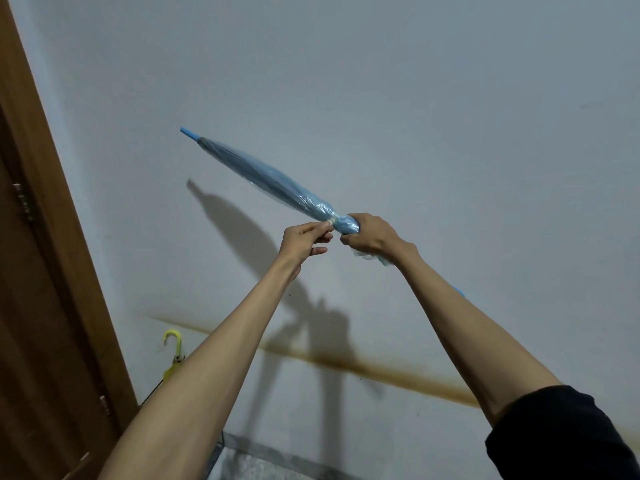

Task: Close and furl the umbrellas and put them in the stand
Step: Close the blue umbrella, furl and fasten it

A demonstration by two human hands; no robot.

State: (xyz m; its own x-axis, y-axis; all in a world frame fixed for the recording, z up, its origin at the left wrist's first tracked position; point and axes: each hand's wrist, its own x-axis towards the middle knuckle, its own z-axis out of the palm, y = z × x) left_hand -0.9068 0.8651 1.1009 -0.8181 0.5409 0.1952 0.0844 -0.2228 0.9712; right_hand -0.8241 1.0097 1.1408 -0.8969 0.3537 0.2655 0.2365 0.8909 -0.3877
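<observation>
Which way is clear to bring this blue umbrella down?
Open: between the forearms, below the left hand and right hand holding the blue umbrella; also right of the right arm, above the brown stain. Crowded: lower left, yellow umbrella beside the door frame.

SUPPORTS IN VIEW

We identify one grey container (270,452) at the bottom edge. Only its rim and part of its top show, and we cannot tell what it holds or stands on. The yellow umbrella (169,372) stands upright, hooked handle uppermost, just beside the door frame (52,202). The left forearm hides its lower part, so we cannot tell its support. The blue umbrella (270,181) is carried in the air: the left grip (304,239) pinches its strap, and the right grip (374,239) wraps its furled canopy.
</observation>
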